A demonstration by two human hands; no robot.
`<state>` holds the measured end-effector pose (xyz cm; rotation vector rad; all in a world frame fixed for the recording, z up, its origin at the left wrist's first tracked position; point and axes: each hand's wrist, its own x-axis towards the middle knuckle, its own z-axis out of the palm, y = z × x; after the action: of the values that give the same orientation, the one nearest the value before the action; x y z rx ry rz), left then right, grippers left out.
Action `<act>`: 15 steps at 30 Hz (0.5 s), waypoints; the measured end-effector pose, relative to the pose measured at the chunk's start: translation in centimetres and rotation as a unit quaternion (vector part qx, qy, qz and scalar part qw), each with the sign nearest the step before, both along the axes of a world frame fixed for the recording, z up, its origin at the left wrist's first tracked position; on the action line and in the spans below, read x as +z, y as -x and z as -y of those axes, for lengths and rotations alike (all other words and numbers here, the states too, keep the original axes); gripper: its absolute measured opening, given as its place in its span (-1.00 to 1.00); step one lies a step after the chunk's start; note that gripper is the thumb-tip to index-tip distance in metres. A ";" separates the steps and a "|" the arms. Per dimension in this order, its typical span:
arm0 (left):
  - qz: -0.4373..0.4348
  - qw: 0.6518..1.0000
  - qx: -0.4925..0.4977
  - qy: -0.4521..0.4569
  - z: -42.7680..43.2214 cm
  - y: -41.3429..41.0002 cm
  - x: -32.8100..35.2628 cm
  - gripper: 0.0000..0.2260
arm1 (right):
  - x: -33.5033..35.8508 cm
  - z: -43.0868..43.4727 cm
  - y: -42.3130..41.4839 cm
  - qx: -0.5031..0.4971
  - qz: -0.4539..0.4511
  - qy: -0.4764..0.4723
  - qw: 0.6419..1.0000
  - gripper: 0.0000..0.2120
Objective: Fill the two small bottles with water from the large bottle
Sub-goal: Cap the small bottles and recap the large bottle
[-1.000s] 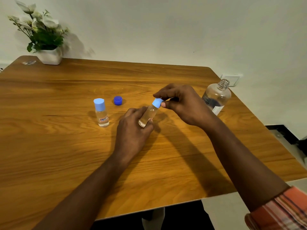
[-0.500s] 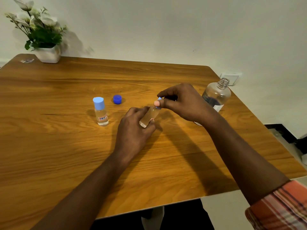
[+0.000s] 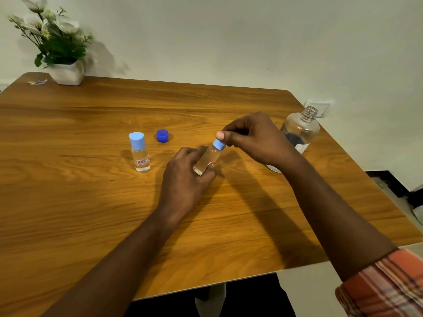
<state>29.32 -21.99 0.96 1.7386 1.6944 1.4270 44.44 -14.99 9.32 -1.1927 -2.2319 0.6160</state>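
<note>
**Little bottle, two hands**

We see the left hand [image 3: 183,177] hold a tilted small bottle [image 3: 207,160]. The right hand [image 3: 258,140] pinches its light blue cap [image 3: 219,144]. Left of it are a capped small bottle [image 3: 140,156] and a dark blue cap [image 3: 162,135]. Right of it stands the open large bottle [image 3: 299,131].

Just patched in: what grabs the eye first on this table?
Both hands meet mid-table: the left hand holds a tilted small bottle while the right hand pinches its light-blue cap. A second capped bottle stands to their left beside a loose dark-blue cap; the uncapped large bottle stands behind the right hand.
</note>
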 end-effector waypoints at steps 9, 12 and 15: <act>0.002 1.000 0.003 0.001 -0.1 0.1 0.0 -0.65 | 0.3 -0.3 -0.6 0.036 -0.014 0.023 0.999 -0.79; -0.001 1.000 -0.001 0.003 0.0 0.0 0.0 -0.66 | -0.1 -0.1 -0.2 0.001 -0.001 0.000 1.000 -0.79; 0.001 1.000 -0.001 -0.002 -0.1 0.0 0.0 -0.66 | -0.1 -0.1 -0.2 -0.005 -0.027 -0.002 1.000 -0.75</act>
<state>29.36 -21.88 0.97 1.7399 1.6898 1.4330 44.69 -14.90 9.25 -1.1694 -2.1800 0.6326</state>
